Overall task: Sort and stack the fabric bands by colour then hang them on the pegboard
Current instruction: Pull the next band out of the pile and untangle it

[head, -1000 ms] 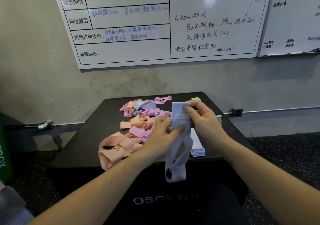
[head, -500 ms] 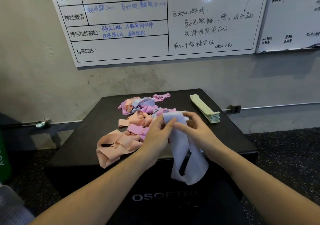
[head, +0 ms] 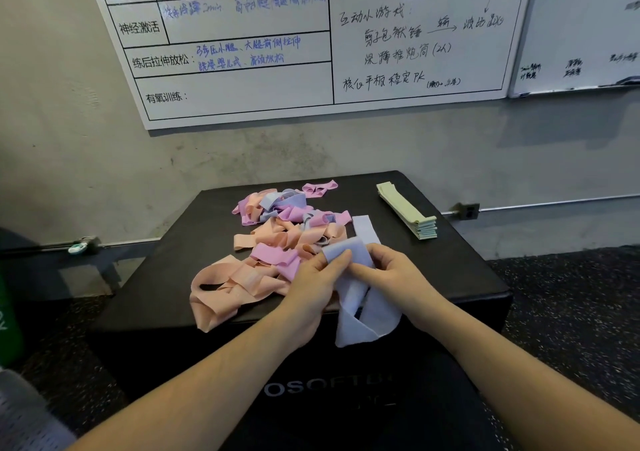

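My left grip (head: 320, 277) and right grip (head: 389, 274) both pinch the top of the pale blue band (head: 360, 308), which hangs soft, light and floppy over the table (head: 460, 277) edge, so I hold its flat ends.

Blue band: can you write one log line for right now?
hands: left + right hold blue band | green stack: done | pile: unsorted

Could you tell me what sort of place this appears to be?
Probably a gym or fitness studio: a whiteboard with a handwritten workout plan, a black padded box, and speckled rubber flooring.
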Available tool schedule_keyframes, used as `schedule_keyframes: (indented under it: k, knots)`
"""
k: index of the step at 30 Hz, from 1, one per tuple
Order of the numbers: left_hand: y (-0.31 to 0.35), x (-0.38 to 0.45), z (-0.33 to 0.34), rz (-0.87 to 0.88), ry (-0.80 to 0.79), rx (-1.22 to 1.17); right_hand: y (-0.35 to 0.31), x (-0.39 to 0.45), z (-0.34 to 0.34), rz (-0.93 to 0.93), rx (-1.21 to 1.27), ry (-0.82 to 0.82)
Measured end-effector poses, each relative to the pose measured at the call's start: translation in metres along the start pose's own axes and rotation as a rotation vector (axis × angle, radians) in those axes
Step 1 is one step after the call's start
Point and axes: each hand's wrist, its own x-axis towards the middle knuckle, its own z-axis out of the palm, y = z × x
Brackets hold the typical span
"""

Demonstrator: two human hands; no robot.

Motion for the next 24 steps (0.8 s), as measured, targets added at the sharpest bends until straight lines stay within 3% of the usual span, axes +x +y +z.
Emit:
schedule_keyframes:
  k: [4,7,12,17,20,24]
  knots:
    - [0.002,0.012,0.000,0.122,0.128,0.121,0.007,-0.001,-0.001,-0.019,-0.056,-0.007]
    - [0.007,0.017,-0.006,0.195,0.166,0.136,0.011,-0.001,-0.006,0.034,-0.092,0.086]
    - [0.008,0.015,-0.012,0.344,0.196,0.159,0.020,-0.006,-0.013,0.199,0.129,0.065]
    - [0.005,0.015,-0.011,0.357,0.290,0.150,0.019,-0.012,-0.001,0.339,0.352,-0.001]
    - [0.005,0.016,-0.009,0.357,0.333,0.160,0.015,-0.017,0.006,0.204,0.137,-0.041]
    - [0.005,0.020,-0.009,0.341,0.363,0.185,0.008,-0.021,0.008,-0.114,-0.156,-0.070]
